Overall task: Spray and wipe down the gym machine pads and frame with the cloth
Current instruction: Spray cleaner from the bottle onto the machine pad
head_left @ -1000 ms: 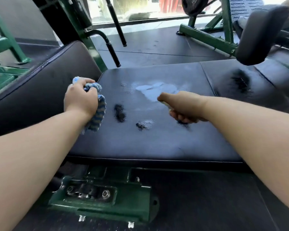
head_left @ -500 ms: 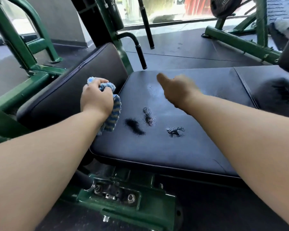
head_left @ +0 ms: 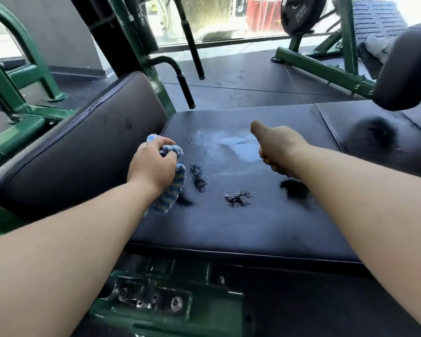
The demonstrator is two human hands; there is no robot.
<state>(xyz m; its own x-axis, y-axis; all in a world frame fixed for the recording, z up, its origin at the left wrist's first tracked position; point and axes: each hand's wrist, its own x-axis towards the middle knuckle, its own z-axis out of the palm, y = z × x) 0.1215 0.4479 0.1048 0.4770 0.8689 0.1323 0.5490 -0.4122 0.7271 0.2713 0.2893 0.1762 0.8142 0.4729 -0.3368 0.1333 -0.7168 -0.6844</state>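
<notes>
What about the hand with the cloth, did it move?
Yes. The left hand and cloth moved right, closer to the wet spots on the seat pad.

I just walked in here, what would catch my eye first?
Two bare arms reach over a black seat pad marked with dark wet patches. The left hand grips a bunched blue striped cloth at the pad's left side; the right hand, fingers curled, hovers over a pale smear.
</notes>
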